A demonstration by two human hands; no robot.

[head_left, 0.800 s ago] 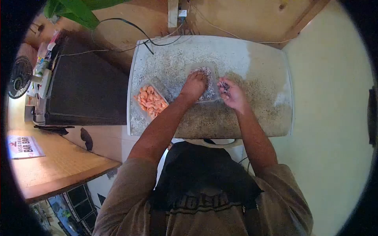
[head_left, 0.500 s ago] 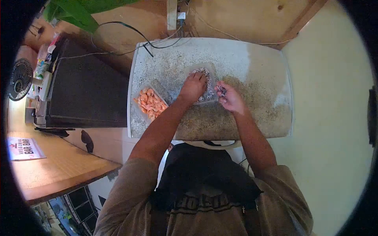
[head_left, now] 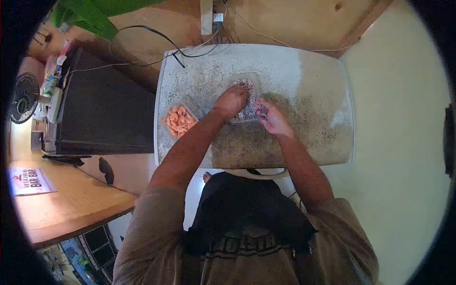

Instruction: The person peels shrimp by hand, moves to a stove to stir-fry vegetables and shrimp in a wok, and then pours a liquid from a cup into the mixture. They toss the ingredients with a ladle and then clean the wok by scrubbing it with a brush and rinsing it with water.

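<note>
A clear plastic container [head_left: 248,116] in the middle of the table holds many small whitish-purple pieces [head_left: 250,87], too small to name. My left hand [head_left: 232,100] reaches into it from the left, fingers curled down among the pieces, their tips hidden. Beside the container's right edge, my right hand [head_left: 274,118] is turned palm up. Its fingers are curled around a few of the same small greyish-purple pieces [head_left: 262,110]. Further left stands a second clear container of orange-pink shrimp [head_left: 178,120], near my left forearm.
The table [head_left: 313,142] has a white, heavily speckled top. Black cable [head_left: 156,31] hangs over its back edge from the wooden wall. A dark cabinet-like block [head_left: 104,109] stands to the left, with a small fan [head_left: 24,97] beyond it.
My left hand has shifted slightly left, its fingers curling further into the pieces. My right hand has moved slightly left, closer to the container, still holding its pieces.
</note>
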